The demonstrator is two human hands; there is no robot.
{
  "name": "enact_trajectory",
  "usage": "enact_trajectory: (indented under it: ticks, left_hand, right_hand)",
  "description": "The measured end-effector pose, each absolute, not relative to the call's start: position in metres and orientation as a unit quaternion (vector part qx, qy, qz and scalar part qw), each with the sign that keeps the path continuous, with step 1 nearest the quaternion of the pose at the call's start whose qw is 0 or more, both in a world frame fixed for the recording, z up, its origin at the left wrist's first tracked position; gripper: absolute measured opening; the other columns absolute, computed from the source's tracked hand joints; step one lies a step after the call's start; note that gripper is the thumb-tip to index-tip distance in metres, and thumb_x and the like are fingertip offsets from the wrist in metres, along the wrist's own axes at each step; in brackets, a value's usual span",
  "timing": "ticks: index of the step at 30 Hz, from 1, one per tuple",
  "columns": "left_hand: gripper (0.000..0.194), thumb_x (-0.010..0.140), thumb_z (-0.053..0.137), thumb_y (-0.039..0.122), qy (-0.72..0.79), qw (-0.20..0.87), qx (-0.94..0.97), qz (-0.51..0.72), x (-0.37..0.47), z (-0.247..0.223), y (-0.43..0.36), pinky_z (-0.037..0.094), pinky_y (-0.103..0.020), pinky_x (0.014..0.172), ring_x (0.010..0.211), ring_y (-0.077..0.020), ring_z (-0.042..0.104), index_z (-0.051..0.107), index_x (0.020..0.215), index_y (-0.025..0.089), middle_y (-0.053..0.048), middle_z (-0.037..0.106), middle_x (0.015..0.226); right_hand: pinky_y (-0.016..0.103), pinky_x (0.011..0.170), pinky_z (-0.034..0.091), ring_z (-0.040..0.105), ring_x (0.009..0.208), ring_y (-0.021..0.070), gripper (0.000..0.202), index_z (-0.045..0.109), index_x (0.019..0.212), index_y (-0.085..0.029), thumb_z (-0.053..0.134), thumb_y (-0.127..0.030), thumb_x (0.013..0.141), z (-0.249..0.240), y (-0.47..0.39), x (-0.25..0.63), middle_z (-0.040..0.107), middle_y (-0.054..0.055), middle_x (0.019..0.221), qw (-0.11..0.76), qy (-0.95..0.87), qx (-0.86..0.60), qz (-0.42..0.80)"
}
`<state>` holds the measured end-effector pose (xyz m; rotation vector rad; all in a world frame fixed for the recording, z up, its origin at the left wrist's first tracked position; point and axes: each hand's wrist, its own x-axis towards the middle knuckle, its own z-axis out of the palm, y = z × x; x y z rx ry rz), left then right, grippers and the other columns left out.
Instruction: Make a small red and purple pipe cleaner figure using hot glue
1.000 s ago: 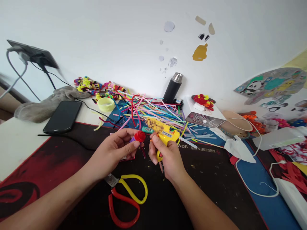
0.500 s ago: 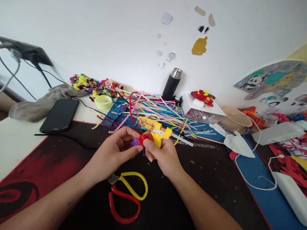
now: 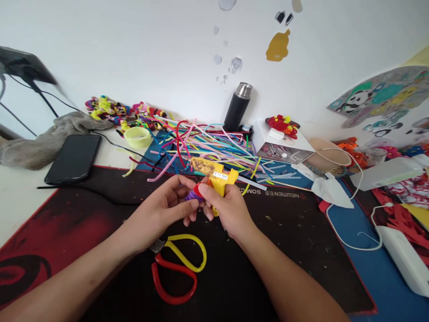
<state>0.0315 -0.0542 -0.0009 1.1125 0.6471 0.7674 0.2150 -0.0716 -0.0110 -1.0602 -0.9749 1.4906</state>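
In the middle of the head view my right hand [image 3: 229, 203] is wrapped round the handle of a yellow hot glue gun [image 3: 214, 172], its nozzle pointing left. A clear glue stick [image 3: 253, 182] sticks out of its back end. My left hand [image 3: 167, 203] pinches a small purple and red pipe-cleaner piece [image 3: 193, 195]. My right thumb and fingertips also touch its red end, and the fingers hide much of it. Below my hands, scissors [image 3: 181, 268] with one yellow and one red handle lie on the black desk mat [image 3: 284, 268].
Behind my hands spreads a pile of colourful pipe cleaners [image 3: 208, 143]. A black thermos [image 3: 237, 107] and a white box [image 3: 281, 145] stand by the wall. Left lie a phone [image 3: 73, 158] and a yellow tape roll [image 3: 137, 137]; right, a white power strip [image 3: 404, 259] with its cable.
The view has tilted down slightly and shifted right. My right thumb has slid over the red part of the pipe-cleaner piece, and the purple part sits lower between my fingers.
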Motion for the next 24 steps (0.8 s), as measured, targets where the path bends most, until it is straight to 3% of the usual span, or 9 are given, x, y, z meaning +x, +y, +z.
enact_trajectory:
  ticks: [7,14,24]
  left_hand:
    - [0.033,0.099,0.085,0.042,0.311,0.714,0.524,0.344,0.0346,-0.0034,-0.0549,0.051,-0.023,0.062,0.07,-0.0129,0.063,0.062,0.105,0.021,-0.003,0.082,0.087]
    - [0.023,0.1,0.079,0.037,0.333,0.675,0.557,0.351,0.0395,0.0019,-0.0567,0.047,-0.028,0.062,0.067,-0.0147,0.06,0.062,0.101,0.023,-0.001,0.078,0.08]
    - [0.014,0.102,0.072,0.03,0.325,0.659,0.579,0.354,0.0398,-0.0017,-0.0581,0.051,-0.033,0.07,0.079,-0.0191,0.07,0.061,0.105,0.023,-0.003,0.081,0.088]
  right_hand:
    - [0.021,0.043,0.035,0.048,0.042,0.0075,0.041,0.066,0.089,-0.021,0.084,-0.058,0.091,-0.0136,-0.0734,0.2146,0.057,-0.009,0.057,0.49,-0.439,-0.44,0.612]
    - [0.022,0.042,0.035,0.047,0.042,0.0071,0.039,0.064,0.09,-0.022,0.085,-0.055,0.088,-0.0128,-0.0729,0.2115,0.059,-0.009,0.062,0.489,-0.431,-0.45,0.61]
    - [0.022,0.045,0.036,0.046,0.042,0.0083,0.034,0.064,0.088,-0.023,0.081,-0.052,0.092,-0.014,-0.0747,0.209,0.055,-0.01,0.053,0.489,-0.448,-0.463,0.588]
